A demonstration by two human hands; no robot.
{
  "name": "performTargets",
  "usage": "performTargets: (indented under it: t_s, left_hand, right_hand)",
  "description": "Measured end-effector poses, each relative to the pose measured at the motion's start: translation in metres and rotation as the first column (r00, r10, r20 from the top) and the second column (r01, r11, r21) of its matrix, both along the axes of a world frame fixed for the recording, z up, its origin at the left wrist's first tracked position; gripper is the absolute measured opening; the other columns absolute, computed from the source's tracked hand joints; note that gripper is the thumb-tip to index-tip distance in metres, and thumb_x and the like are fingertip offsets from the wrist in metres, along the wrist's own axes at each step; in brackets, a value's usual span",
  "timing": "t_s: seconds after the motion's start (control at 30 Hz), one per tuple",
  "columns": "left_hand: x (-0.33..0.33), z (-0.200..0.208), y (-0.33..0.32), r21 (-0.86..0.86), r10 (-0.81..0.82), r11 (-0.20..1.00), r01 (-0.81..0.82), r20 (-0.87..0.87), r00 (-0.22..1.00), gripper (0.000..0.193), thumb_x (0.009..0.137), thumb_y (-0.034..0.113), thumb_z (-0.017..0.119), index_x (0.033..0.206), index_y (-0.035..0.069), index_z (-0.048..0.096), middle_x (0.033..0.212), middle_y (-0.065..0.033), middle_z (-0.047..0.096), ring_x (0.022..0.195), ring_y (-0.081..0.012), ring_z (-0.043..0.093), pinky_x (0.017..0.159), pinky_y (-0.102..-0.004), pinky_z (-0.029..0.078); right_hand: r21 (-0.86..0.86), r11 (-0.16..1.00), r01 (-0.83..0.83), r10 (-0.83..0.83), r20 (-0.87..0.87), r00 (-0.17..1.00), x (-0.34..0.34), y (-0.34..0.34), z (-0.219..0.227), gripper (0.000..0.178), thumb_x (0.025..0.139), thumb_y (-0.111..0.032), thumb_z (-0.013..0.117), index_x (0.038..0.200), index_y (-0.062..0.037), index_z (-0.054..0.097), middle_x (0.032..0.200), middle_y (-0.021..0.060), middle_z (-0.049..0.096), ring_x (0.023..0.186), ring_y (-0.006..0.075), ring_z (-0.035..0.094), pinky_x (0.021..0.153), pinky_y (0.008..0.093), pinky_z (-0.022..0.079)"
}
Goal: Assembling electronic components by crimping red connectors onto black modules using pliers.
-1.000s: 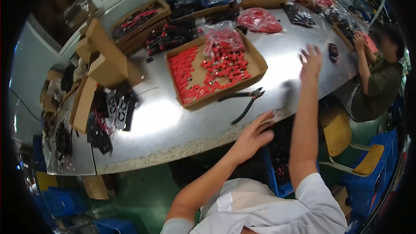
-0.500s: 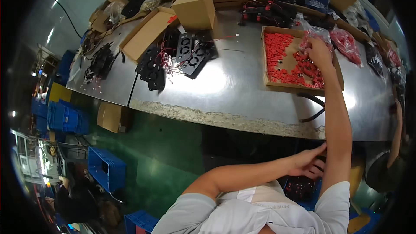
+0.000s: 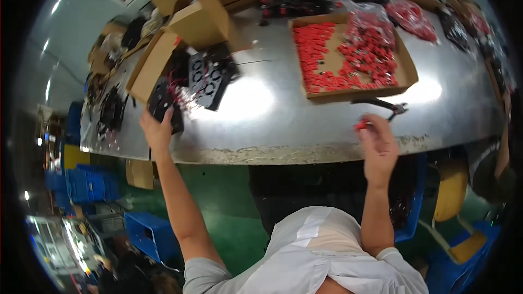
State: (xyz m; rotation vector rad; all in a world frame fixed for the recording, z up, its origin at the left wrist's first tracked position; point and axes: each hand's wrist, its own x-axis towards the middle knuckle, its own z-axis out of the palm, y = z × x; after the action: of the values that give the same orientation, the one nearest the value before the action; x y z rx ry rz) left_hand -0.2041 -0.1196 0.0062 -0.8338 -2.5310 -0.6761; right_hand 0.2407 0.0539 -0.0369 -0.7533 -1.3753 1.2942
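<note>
At the left side of the metal table, my left hand [image 3: 157, 135] has its thumb and fingers closed on the near edge of a black fan panel [image 3: 159, 98]. That panel lies against other black fan panels [image 3: 207, 79] with thin red and white wires. My right hand [image 3: 379, 149] is over the table's front edge, pinching a small red plastic part [image 3: 362, 125]. Behind it stands a shallow cardboard tray [image 3: 332, 96] full of similar red parts [image 3: 313, 57], some spilling from a clear bag [image 3: 373, 19]. Black-handled cutters [image 3: 381, 103] lie between tray and right hand.
An open cardboard box [image 3: 199, 24] and a long cardboard tray [image 3: 150, 68] stand at the back left. Bagged red parts [image 3: 411, 19] lie at the back right. Blue crates [image 3: 152, 234] and a yellow chair [image 3: 451, 190] are below the table. Another person's arm shows at far right.
My right hand has come out of the tray toward me with a red part. My left hand has moved from beside my right arm to the fan panels. The view has shifted.
</note>
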Motion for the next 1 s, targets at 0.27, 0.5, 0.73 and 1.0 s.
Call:
performTargets:
  t_s: [0.27,0.5,0.73,1.0]
  left_hand:
    - [-0.057,-0.042,-0.023,0.171,-0.090,0.984,0.049,0.243,0.966,0.046,0.074,0.017,0.082,0.110,-0.004,0.063,0.090,-0.0113,0.069,0.080,-0.0192,0.064,0.074,-0.0315,0.051]
    - [-0.021,0.011,-0.044,0.209,-0.028,0.978,0.001,0.128,0.991,0.022,0.080,0.010,0.074,0.097,-0.001,0.067,0.080,-0.0055,0.065,0.071,-0.0133,0.058,0.065,-0.0293,0.047]
    - [0.173,0.028,0.052,0.308,-0.422,0.840,0.447,-0.149,0.894,0.021,0.078,-0.005,0.069,0.098,0.003,0.068,0.085,-0.0080,0.065,0.075,-0.0209,0.062,0.071,-0.0314,0.049]
    - [0.230,-0.031,0.071,0.069,-0.722,0.691,0.720,0.011,0.692,0.036,0.068,-0.007,0.067,0.102,0.004,0.065,0.091,-0.0093,0.058,0.087,-0.0305,0.052,0.076,-0.0413,0.044]
  right_hand:
    - [0.327,0.901,-0.284,0.117,0.447,0.887,0.020,0.026,0.015,0.029,0.085,0.011,0.060,0.112,0.0007,0.064,0.110,0.0115,0.058,0.092,0.0219,0.064,0.078,0.0280,0.052]
    - [0.555,0.742,-0.375,0.007,0.553,0.833,0.009,0.041,0.020,0.034,0.081,0.011,0.062,0.113,-0.0012,0.064,0.107,0.0132,0.060,0.090,0.0236,0.064,0.076,0.0287,0.052]
    - [-0.049,0.852,-0.521,0.497,-0.233,0.836,-0.042,-0.012,0.011,0.028,0.089,0.010,0.057,0.116,0.0034,0.063,0.111,0.0083,0.060,0.102,0.0149,0.061,0.091,0.0282,0.048]
    - [-0.037,0.808,-0.588,0.589,0.006,0.808,-0.063,-0.033,-0.014,0.026,0.091,0.008,0.056,0.117,0.0049,0.062,0.114,0.0080,0.056,0.104,0.0146,0.059,0.092,0.0253,0.048]
